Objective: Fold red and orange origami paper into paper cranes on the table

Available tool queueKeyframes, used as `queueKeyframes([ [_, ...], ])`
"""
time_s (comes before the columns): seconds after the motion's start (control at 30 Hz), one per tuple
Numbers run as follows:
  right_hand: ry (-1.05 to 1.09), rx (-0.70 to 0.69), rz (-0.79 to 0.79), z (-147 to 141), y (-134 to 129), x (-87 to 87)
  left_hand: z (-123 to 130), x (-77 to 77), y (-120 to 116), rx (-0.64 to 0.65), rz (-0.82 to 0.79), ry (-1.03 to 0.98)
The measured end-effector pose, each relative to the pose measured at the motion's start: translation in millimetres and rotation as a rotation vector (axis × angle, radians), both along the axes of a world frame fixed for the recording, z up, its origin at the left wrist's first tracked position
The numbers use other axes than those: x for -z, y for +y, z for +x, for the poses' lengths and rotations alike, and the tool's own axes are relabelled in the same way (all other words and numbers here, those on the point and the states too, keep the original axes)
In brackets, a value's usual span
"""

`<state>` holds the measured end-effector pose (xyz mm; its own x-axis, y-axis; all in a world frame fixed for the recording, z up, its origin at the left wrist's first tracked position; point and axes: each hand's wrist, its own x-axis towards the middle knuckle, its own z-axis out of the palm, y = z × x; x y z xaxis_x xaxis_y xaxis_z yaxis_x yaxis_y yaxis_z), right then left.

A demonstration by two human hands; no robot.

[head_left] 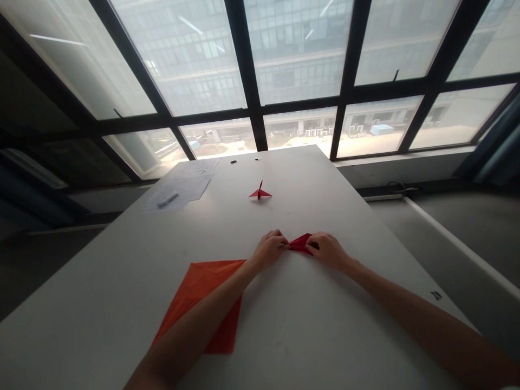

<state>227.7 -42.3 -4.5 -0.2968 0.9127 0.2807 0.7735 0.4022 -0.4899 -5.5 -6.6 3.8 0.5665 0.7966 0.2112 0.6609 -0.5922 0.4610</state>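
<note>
A folded piece of red paper (299, 245) lies between my two hands, low over the white table (325, 336). My left hand (271, 248) pinches its left, pointed end. At its right end my right hand (325, 249) is closed on the paper with thumb and fingers. Part of the paper is hidden behind the right fingers. Under my left forearm is an orange sheet of paper (203, 279) with crease lines, partly covered by the arm. Farther back stands a small red origami figure (260, 192) with a pointed upright part and two spread wings.
White paper sheets (199, 187) lie at the back left of the table, with a whitish cylindrical object (168, 199) on them. A small dark scrap (436, 295) sits near the right edge. Large dark-framed windows (254, 86) rise beyond the far edge.
</note>
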Motion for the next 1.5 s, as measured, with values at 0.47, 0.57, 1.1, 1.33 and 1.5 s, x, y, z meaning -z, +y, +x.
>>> queueKeyframes([
  [0.47, 0.016, 0.087, -0.036, -4.6, -1.4, 7.2, 13.7, -5.2, -17.3, -0.236, 0.147, 0.151],
  [0.57, -0.009, 0.087, -0.034, -5.4, -2.8, 6.0, 24.7, -4.7, -38.7, 0.042, 0.262, 0.192],
  [1.1, -0.521, -0.041, 0.264, 9.4, -48.3, 13.2, 31.9, 19.5, -56.4, 0.144, 0.174, 0.393],
  [1.33, -0.487, -0.065, 0.196, 16.0, -45.2, 23.6, 21.9, 11.1, -51.8, -0.129, 0.018, 0.547],
  [1.5, -0.439, -0.068, 0.156, 12.3, -44.2, 23.5, 31.3, 9.3, -49.7, -0.084, 0.239, 0.408],
])
